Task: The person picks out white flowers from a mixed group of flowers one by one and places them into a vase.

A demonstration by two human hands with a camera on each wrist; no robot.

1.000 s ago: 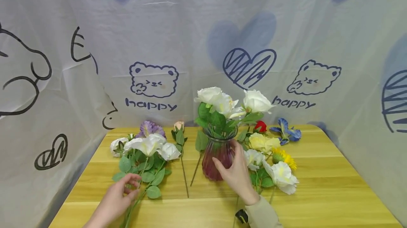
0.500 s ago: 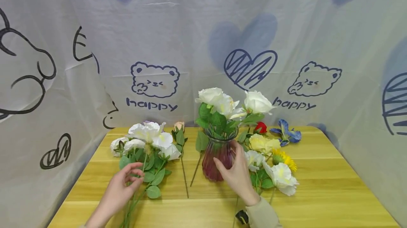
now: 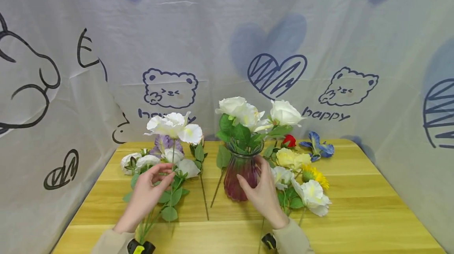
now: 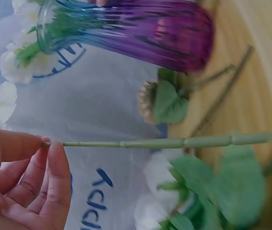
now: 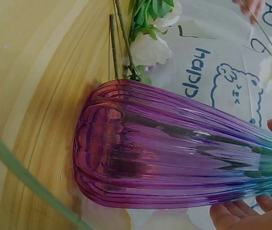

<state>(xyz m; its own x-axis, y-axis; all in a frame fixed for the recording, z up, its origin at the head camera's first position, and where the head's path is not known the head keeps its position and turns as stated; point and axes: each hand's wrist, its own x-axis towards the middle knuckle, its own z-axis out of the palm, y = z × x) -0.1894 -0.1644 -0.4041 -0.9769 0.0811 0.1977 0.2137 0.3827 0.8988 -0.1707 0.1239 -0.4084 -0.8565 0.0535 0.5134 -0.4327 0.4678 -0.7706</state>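
Note:
In the head view my left hand (image 3: pixel 149 189) pinches the thin green stem (image 4: pixel 174 143) of a white artificial flower (image 3: pixel 173 126) between thumb and fingers. The bloom stands upright above the other flowers on the left, and the left wrist view shows the bare stem end. With thumb and fingers on either side, my right hand (image 3: pixel 264 197) holds a ribbed glass vase (image 5: pixel 164 148), purple low down and blue-green at the neck. Several white roses (image 3: pixel 285 113) with green leaves stand in the vase, which is upright on the table.
On the wooden table (image 3: pixel 358 214) lie white flowers (image 3: pixel 188 168) and a purple flower (image 3: pixel 164 144) at left. To the right are yellow (image 3: pixel 292 159), white (image 3: pixel 313 198), red (image 3: pixel 289 141) and blue (image 3: pixel 317 145) blooms. A printed curtain (image 3: pixel 220 49) hangs behind.
My left hand has lifted the white flower up off the left bunch and moved it slightly right. My right hand and the vase have stayed in place.

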